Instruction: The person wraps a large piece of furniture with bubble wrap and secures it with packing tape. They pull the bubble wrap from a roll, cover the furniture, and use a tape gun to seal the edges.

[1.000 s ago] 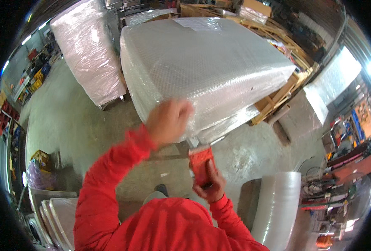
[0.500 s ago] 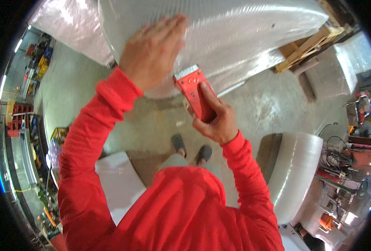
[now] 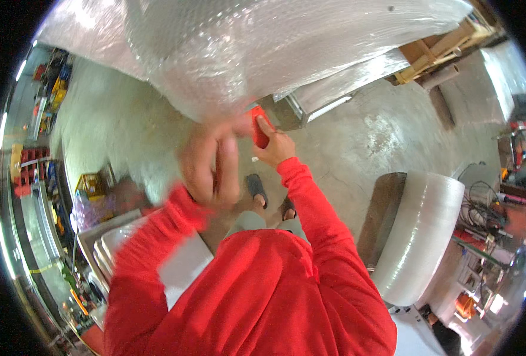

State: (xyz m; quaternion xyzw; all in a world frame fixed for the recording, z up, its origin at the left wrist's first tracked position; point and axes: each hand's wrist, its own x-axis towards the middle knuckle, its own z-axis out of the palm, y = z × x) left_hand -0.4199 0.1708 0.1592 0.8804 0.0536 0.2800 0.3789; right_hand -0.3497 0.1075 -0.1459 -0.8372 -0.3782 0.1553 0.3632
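Note:
My right hand (image 3: 277, 148) grips a red hand-held tape dispenser (image 3: 260, 127), thumb along its top, close under the front edge of a large bundle in clear bubble wrap (image 3: 215, 59). The dispenser's front end is partly hidden by my left hand and blurred. My left hand (image 3: 209, 163) is just left of the dispenser, its fingers smeared by motion and partly bent. One finger reaches toward the dispenser. Whether anything is between the left fingers cannot be made out. Loose bubble wrap hangs down over the front of the bundle.
A big roll of bubble wrap (image 3: 420, 237) stands to my right on the concrete floor. Wooden framing (image 3: 435, 50) and a cardboard tube (image 3: 440, 77) are at the far right. Behind my left arm is a white panel (image 3: 183, 264); a yellow crate (image 3: 92, 185) sits farther left.
My left hand has come off the wrap and moved down toward me. My right hand has shifted left and up with the tape dispenser. The bundle's wrap hangs differently, showing a metal-edged piece beneath.

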